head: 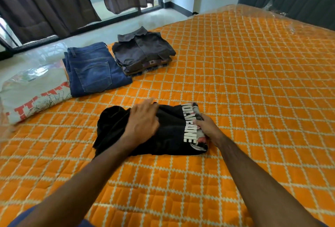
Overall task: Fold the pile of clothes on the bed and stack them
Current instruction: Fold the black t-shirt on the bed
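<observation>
Black printed T-shirt lies mid-bed on the orange quilt, where we press our flat left hand to hold the fold while our right hand pinches its edge, folded jeans and shirt stack waiting near the far-left edge.

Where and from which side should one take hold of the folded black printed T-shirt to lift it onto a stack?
Probably by its two short ends, one hand sliding under each. The black printed T-shirt lies flat, wider than deep; its left end is loose and bunched, so support from below should keep the fold.
</observation>
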